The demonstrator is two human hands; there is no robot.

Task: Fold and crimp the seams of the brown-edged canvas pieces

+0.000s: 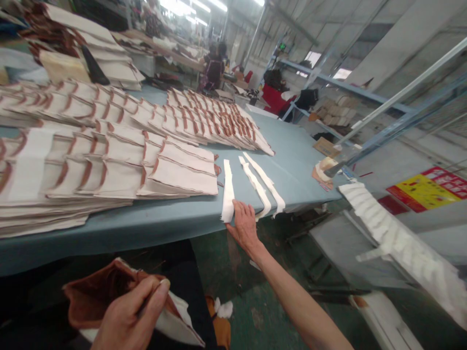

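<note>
My left hand (127, 313), low in the view, is closed on a cream fabric piece with a brown fuzzy lining (91, 296); its opening gapes and shows the lining. My right hand (243, 222) reaches to the table's front edge. Its fingers and thumb close around the near end of a white fabric strip (227, 187), which otherwise lies flat. Just right of that hand, two more strips, a wavy white strip (257, 187) and an outer white strip (268, 180), lie with their near ends at the edge.
Overlapping rows of cream pieces with brown edges (182, 170) cover the left of the blue-grey table (299, 160). A taller stack (105, 48) stands behind. To the right, white strips (397, 238) hang along a rail beside a metal rack (365, 92). A person (214, 68) sits farther back.
</note>
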